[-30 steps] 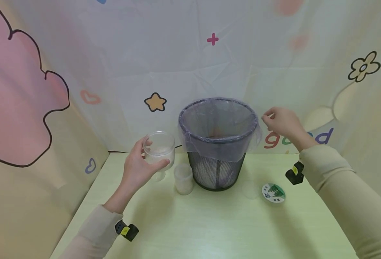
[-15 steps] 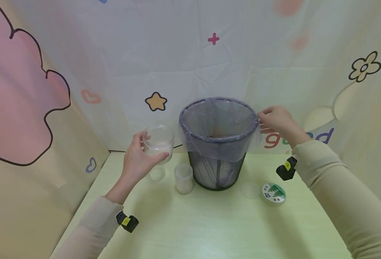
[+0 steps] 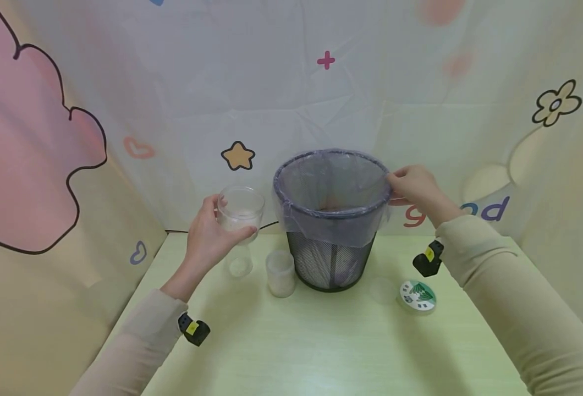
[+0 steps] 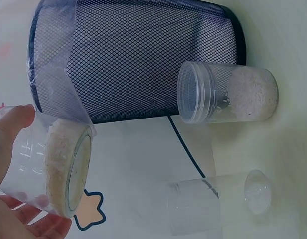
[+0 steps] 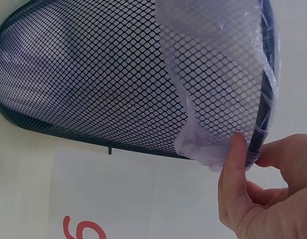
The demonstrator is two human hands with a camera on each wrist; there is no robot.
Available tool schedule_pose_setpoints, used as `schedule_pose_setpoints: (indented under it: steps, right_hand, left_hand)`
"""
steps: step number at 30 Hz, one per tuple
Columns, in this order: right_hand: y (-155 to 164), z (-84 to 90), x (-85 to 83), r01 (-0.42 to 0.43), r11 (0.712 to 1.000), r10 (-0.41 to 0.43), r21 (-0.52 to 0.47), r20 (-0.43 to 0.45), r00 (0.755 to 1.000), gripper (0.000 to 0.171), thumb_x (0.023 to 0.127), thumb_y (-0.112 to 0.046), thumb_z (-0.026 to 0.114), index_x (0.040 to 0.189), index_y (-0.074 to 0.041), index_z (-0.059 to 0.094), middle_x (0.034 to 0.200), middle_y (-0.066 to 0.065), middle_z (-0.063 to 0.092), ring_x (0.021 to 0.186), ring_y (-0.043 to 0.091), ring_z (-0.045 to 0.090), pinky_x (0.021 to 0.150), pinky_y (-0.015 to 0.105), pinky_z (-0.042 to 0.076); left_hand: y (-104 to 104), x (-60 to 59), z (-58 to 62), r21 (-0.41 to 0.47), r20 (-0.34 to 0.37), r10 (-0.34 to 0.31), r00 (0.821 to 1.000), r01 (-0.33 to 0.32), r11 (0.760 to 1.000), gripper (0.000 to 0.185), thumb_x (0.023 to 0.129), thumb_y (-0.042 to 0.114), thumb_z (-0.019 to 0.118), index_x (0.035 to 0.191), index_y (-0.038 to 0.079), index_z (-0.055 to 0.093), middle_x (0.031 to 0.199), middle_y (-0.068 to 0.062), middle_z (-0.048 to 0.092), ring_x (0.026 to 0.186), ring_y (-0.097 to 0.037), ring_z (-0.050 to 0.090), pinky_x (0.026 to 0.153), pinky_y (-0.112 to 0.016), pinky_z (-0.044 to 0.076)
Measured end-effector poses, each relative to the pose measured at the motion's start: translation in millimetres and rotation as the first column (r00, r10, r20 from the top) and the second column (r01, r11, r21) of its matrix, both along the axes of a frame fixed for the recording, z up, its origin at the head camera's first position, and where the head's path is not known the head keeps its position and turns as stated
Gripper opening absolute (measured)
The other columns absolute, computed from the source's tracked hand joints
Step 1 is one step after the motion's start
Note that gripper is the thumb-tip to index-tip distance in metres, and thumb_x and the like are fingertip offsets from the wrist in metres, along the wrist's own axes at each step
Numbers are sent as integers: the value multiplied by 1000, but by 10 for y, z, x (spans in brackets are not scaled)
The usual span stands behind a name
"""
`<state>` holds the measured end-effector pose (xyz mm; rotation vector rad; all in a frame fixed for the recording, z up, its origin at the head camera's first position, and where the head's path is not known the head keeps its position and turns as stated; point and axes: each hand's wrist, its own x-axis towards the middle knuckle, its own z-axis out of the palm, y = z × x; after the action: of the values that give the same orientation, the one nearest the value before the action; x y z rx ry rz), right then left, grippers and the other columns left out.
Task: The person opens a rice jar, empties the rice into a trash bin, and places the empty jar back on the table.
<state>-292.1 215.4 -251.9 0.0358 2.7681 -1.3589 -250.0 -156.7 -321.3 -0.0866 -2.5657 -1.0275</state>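
Observation:
A black mesh waste bin [image 3: 330,258] lined with a clear plastic bag [image 3: 291,220] stands at the back middle of the table. My right hand [image 3: 401,185] pinches the bin's right rim together with the bag; in the right wrist view the thumb [image 5: 232,174] presses on the bag's edge [image 5: 218,74] over the mesh [image 5: 103,74]. My left hand [image 3: 218,223] holds a clear jar [image 3: 240,210] upright in the air, left of the bin. That jar [image 4: 49,167] has white grains at its bottom and no lid.
A second open jar with white grains [image 3: 281,273] stands against the bin's left foot. An empty clear jar [image 3: 239,263] stands below my left hand. A clear lid [image 3: 383,289] and a green-printed lid [image 3: 418,295] lie right of the bin. A patterned backdrop closes three sides.
My right hand has moved left and taken hold of the bin's rim. My left hand has lifted the jar a little higher.

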Motion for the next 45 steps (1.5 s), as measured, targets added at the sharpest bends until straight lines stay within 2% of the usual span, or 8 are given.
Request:
schedule_pose_setpoints:
  steps: [6, 12, 20, 27, 32, 36, 45]
  right_hand:
    - [-10, -9, -10, 15, 1000, -15, 13, 11, 1000, 46, 93, -21, 40, 127, 11, 46, 104, 16, 58, 64, 2, 63, 73, 28, 55]
    - [-20, -9, -19, 24, 999, -25, 32, 28, 999, 47, 94, -21, 41, 128, 10, 44, 115, 22, 54, 64, 0, 61, 73, 27, 54]
    - [-18, -18, -24, 38, 998, -39, 48, 31, 999, 47, 92, -20, 40, 128, 10, 41, 120, 26, 49, 61, 0, 61, 79, 32, 53]
    - [-12, -30, -28, 49, 998, -50, 49, 20, 999, 44, 92, -20, 41, 125, 10, 40, 115, 24, 48, 59, 0, 59, 67, 24, 54]
    - [-8, -32, -34, 51, 996, -53, 78, 14, 999, 43, 93, -21, 41, 123, 8, 41, 114, 22, 49, 62, 1, 60, 75, 31, 54]
    - [-13, -31, -41, 49, 995, -50, 88, 10, 999, 43, 93, -22, 42, 123, 8, 41, 116, 23, 48, 64, 1, 60, 80, 35, 53]
    - [-36, -11, -40, 42, 995, -43, 85, 9, 999, 41, 93, -19, 42, 122, 9, 41, 118, 26, 46, 65, 3, 58, 71, 26, 54]
  left_hand:
    - [14, -45, 63, -44, -14, -4, 1000, 3, 999, 89, 65, 46, 78, 134, 9, 36, 125, -12, 50, 110, -31, 51, 82, -48, 45]
    - [50, -74, 176, -76, -37, -9, 999, 6, 997, 90, 64, 46, 78, 135, 9, 36, 126, -11, 50, 107, -31, 52, 81, -50, 45]
    - [112, -123, 346, -119, -52, -18, 998, 11, 993, 90, 64, 45, 78, 135, 10, 36, 125, -10, 50, 106, -28, 50, 81, -49, 45]
    - [179, -153, 515, -150, -78, -25, 997, 13, 989, 88, 63, 44, 79, 134, 11, 37, 124, -8, 50, 106, -27, 49, 80, -47, 46]
    - [230, -202, 642, -178, -96, -32, 995, 15, 984, 88, 64, 43, 78, 135, 13, 37, 126, -8, 50, 108, -28, 48, 79, -47, 46]
    - [260, -255, 720, -202, -94, -33, 995, 13, 979, 89, 64, 43, 78, 137, 13, 37, 127, -9, 49, 111, -30, 47, 83, -47, 44]
    - [360, -346, 843, -264, -81, -23, 996, 1, 964, 90, 63, 43, 79, 137, 13, 37, 126, -12, 49, 110, -33, 46, 88, -49, 41]
